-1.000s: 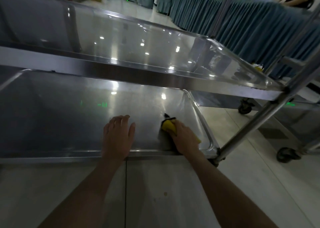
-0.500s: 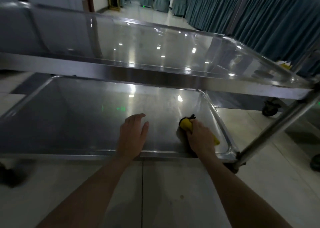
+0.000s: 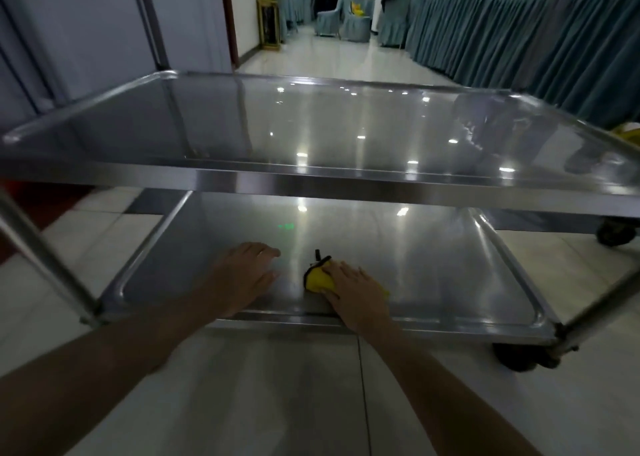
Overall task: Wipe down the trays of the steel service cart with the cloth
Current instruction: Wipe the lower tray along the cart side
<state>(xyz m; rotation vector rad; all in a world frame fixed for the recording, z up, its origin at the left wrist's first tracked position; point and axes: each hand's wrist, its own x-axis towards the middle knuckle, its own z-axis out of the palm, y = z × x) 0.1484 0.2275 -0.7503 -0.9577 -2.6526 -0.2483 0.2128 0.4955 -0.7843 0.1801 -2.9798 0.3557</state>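
While my right hand [image 3: 358,291] lies flat on the yellow cloth [image 3: 318,279], fingers straight and pressing rather than curled, the grip is a flat-palm press, not a pinch. Cloth sits under and just ahead of the fingers, its bunched black-edged corner poking toward frame centre. Left hand [image 3: 242,275] rests spread and holding nothing on the lower tray [image 3: 450,265], just left of the cloth, apart from it. Both sit at the tray's near rim, centre of frame. Most of the unwiped-looking steel runs away toward the far edge and lower right corner; long axis runs left to right. Judgement: next stroke goes outward along it, right hand nearer. Upper tray [image 3: 311,133] overhangs above.
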